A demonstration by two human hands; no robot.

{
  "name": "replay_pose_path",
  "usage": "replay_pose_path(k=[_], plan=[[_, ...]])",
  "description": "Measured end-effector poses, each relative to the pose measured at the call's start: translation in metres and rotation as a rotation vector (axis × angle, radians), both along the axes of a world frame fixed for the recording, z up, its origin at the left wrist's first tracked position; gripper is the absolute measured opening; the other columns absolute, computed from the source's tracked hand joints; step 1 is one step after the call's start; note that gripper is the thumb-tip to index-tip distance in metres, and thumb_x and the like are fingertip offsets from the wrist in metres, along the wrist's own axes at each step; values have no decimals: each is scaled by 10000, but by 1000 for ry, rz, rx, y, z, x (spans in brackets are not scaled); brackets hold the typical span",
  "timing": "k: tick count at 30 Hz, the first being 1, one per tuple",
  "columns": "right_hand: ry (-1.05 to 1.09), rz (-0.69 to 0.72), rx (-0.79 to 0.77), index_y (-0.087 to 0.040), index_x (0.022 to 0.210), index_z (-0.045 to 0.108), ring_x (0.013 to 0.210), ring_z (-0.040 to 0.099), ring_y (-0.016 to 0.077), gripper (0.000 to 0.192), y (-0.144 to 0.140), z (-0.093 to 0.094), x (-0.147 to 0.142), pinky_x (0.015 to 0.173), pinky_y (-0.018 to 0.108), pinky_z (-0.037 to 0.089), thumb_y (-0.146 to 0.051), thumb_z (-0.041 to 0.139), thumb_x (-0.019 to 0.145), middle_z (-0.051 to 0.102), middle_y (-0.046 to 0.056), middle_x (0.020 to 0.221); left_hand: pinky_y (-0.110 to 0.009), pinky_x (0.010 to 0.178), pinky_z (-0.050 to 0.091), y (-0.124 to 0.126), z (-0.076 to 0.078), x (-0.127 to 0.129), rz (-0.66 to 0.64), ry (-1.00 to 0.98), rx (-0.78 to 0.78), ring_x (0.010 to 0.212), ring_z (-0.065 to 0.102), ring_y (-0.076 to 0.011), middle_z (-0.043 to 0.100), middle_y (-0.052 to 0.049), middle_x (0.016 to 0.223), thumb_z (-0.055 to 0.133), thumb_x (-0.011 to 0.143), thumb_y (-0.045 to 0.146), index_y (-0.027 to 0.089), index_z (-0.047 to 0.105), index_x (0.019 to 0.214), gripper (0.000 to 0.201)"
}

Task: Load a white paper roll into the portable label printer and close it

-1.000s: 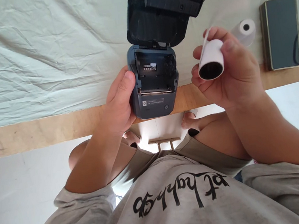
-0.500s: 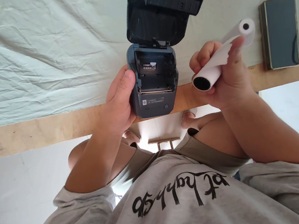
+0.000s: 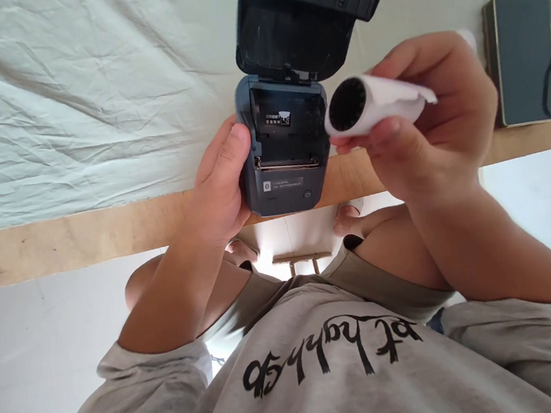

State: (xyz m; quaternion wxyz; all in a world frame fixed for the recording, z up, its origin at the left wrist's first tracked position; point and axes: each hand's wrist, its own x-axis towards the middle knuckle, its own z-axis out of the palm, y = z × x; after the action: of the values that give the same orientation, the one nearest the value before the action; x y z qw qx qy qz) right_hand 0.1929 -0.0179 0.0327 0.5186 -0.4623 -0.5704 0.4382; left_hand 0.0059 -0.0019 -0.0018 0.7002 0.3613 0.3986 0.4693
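A pale green cloth (image 3: 67, 111) is covering the surface (image 3: 83, 240), creasing most heavily at the left, while bare wood (image 3: 353, 180) is showing along the near edge. Below, a pale floor (image 3: 303, 230) is spreading, a thin seam (image 3: 287, 226) running through it. Bright light (image 3: 279, 271) is glowing around a wooden frame (image 3: 302, 257).

The shirt (image 3: 319, 402) was light grey and loosely cut, with black brush-like script (image 3: 368, 349) across the chest. Its short, wide sleeves (image 3: 141, 384) hung in soft folds. The shorts (image 3: 387, 280) were olive-brown, dark inside the leg openings. The left fingers (image 3: 235, 143) and right fingers (image 3: 430, 53) were bare.
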Motion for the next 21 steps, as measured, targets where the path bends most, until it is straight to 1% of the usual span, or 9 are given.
replay_pose_path(k=[2,4,6,7,9,12,14,18,21], plan=[[-185,-41,130,-347,961,617,841,640,139,190,-3,1,-4,789,319,571,-497,627,845,611,-35,938,-365,900,571,0,-1,1,19,11,10,1145,653,-255,703,-47,1017,419,874,673,228,662,1017,527],[-278,-41,215,-330,951,588,920,639,152,132,-2,1,-9,876,348,545,-428,619,869,613,-36,954,-353,877,578,1,-2,0,9,13,9,1136,658,-257,702,-47,969,425,870,678,226,661,1007,527],[-322,-11,244,-295,934,549,997,642,165,108,3,-2,-13,936,371,520,-343,623,874,615,-33,980,-343,876,581,1,-4,-2,0,6,16,1147,654,-255,701,-41,960,429,876,666,227,656,987,506],[-357,-3,253,-277,925,534,1034,640,176,116,6,-5,-15,964,385,506,-337,619,876,616,-26,989,-337,890,580,1,-5,-3,1,3,28,1167,644,-251,700,-37,970,431,883,654,227,654,978,491],[-458,-13,304,-249,912,517,1077,632,204,177,13,-11,-19,995,418,486,-393,612,875,623,-7,984,-328,923,574,1,-7,-5,0,-1,53,1225,610,-245,697,-29,998,436,894,633,228,649,975,465],[-543,-67,477,-225,903,495,1099,627,229,260,20,-20,-22,969,440,485,-460,603,872,656,18,989,-337,948,573,0,-9,-7,-12,-9,74,1294,560,-247,691,-27,1045,438,902,617,233,643,1020,452],[-594,-90,540,-221,898,491,1110,629,223,233,21,-22,-24,942,428,483,-440,572,899,676,19,999,-352,957,573,0,-10,-7,-18,-7,72,1313,543,-250,689,-33,1060,431,910,607,231,642,1063,457],[-756,-138,559,-220,889,523,1045,656,218,220,20,-18,-23,931,422,457,-436,549,917,702,13,938,-338,943,575,-1,-7,-7,-3,-7,61,1283,566,-240,692,-36,1042,465,916,551,213,643,1096,422],[-803,-152,562,-220,849,544,1025,663,222,231,20,-15,-21,922,426,449,-442,591,889,720,12,941,-311,857,590,-3,-6,-8,9,8,68,1200,621,-235,693,-33,1039,498,904,545,206,649,1086,413]])
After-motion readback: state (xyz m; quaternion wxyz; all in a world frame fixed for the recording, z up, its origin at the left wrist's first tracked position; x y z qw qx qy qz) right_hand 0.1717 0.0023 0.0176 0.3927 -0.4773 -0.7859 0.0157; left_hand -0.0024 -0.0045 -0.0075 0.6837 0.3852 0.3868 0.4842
